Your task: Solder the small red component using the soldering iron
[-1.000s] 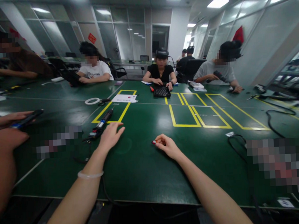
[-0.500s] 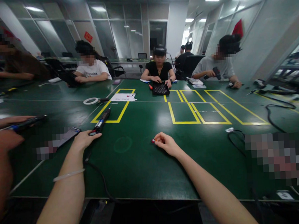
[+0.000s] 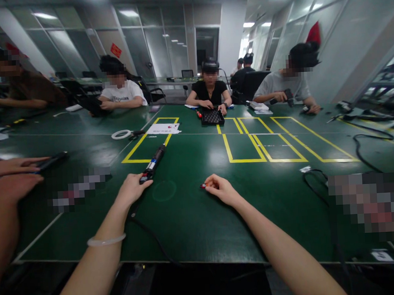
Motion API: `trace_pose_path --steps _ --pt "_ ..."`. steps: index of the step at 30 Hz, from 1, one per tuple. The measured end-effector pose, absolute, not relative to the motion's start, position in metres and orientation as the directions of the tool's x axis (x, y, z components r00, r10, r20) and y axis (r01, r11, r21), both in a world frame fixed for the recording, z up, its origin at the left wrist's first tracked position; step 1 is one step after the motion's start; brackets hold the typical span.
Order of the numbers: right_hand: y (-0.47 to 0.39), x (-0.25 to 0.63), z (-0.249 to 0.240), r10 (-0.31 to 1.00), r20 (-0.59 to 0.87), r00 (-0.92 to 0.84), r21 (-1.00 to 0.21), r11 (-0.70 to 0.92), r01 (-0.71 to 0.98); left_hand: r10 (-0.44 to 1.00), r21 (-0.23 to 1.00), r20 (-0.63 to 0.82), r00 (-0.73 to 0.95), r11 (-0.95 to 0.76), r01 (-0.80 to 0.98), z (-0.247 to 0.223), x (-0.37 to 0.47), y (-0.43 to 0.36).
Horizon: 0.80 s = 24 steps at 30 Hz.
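My left hand (image 3: 135, 186) is closed round the rear end of a black pen-shaped electric tool (image 3: 156, 161) with a blue and white label. The tool points away toward the yellow tape frame, and a black cable trails back from it over the table edge. Right of centre, my right hand (image 3: 220, 189) pinches a small red item (image 3: 203, 186) between thumb and fingers, low over the green table (image 3: 188, 227). What exactly the small item is cannot be made out. Between the hands a faint ring mark (image 3: 164, 191) shows on the tabletop.
Yellow tape frames (image 3: 247, 160) mark the table ahead, with a paper sheet (image 3: 164, 129) and a white ring (image 3: 121, 134) at left. Across sits a person with a black tray (image 3: 212, 116). At left, another person's hands (image 3: 16, 174) touch a dark tool. Cables lie at right.
My left hand and the pen-shaped tool have moved right, nearer my right hand. My right hand has hardly moved. The neighbour's dark tool at left has shifted slightly.
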State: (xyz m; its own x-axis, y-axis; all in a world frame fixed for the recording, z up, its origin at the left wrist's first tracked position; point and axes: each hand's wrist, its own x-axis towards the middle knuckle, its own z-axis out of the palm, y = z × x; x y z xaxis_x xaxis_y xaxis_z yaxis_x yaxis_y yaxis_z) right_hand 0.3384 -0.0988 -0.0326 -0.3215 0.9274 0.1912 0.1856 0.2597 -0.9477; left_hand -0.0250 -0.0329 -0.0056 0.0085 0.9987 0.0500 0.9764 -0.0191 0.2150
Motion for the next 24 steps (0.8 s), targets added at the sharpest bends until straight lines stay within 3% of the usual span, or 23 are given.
trace_pose_path --steps 7,17,24 --pt "-0.100 0.337 -0.031 0.929 0.194 -0.314 -0.941 0.267 0.207 0.987 0.224 0.048 0.153 -0.160 0.961 -0.001 0.043 -0.058" --pt "-0.102 0.332 -0.029 0.912 0.327 -0.247 -0.853 0.397 0.339 0.921 0.188 0.096 0.377 -0.389 0.902 0.006 0.123 -0.088" --pt "-0.104 0.330 -0.029 0.859 0.420 -0.293 -0.713 0.512 0.478 0.900 0.174 0.104 0.423 -0.435 0.883 0.008 0.143 -0.099"
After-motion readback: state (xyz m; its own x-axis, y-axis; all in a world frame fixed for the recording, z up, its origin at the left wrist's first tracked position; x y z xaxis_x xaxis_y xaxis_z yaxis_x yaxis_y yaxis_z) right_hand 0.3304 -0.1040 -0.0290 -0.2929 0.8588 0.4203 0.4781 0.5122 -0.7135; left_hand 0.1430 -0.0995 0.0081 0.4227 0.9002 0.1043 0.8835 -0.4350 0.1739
